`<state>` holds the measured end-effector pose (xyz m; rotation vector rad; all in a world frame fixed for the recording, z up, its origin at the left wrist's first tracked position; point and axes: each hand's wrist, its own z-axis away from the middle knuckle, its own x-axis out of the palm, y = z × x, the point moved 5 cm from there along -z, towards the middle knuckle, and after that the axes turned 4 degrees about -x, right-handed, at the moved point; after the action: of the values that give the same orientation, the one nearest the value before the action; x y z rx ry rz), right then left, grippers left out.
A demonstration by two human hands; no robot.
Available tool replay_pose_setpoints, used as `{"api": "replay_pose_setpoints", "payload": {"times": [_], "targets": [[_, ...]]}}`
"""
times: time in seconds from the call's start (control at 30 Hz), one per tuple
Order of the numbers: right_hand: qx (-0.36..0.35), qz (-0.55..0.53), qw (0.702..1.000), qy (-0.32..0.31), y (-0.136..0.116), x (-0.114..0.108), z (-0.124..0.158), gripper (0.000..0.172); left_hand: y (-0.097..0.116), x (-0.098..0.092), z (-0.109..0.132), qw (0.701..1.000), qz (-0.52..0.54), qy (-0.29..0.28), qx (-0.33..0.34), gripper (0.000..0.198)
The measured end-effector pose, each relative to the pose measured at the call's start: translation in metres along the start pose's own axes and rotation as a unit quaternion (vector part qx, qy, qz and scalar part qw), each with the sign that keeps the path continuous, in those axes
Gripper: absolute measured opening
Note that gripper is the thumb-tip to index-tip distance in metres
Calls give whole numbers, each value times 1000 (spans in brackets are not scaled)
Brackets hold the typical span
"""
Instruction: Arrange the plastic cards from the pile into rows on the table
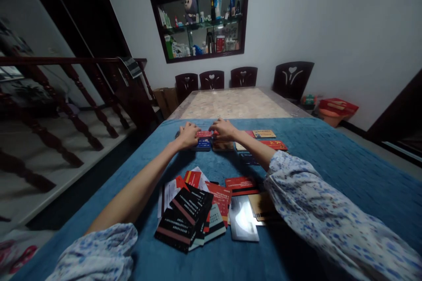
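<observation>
Two rows of bank-style cards lie across the far part of the blue cloth. My left hand is at the left end of the back row, its fingers bent down against a red card. From the other side, my right hand has its curled fingers at that card's right edge; its fingertips are partly hidden. Just in front of my hands are a blue card stack and a brownish card stack. Nearer me spreads a loose pile of black cards, red cards and pale cards.
A silvery card and a gold card lie right of the loose pile, partly under my right sleeve. More cards, including a yellow one, sit right of my hands. Dark chairs stand beyond the table; a railing runs left.
</observation>
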<state>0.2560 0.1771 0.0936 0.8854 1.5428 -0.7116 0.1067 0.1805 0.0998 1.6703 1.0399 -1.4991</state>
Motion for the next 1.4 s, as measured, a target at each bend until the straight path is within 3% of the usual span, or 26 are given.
{"api": "replay_pose_setpoints", "payload": {"times": [0.33, 0.67, 1.07, 1.4], "targets": [[-22, -26, 999, 32, -32, -15, 36, 29, 4, -4, 43, 999, 35, 19, -11, 37], [-56, -62, 995, 62, -60, -10, 60, 25, 4, 0, 84, 997, 61, 43, -10, 38], [-131, -94, 982, 93, -106, -14, 89, 23, 10, -2, 151, 995, 87, 39, -12, 32], [-212, -118, 966, 91, -141, -13, 106, 18, 4, -1, 186, 973, 230, 14, 29, 24]]}}
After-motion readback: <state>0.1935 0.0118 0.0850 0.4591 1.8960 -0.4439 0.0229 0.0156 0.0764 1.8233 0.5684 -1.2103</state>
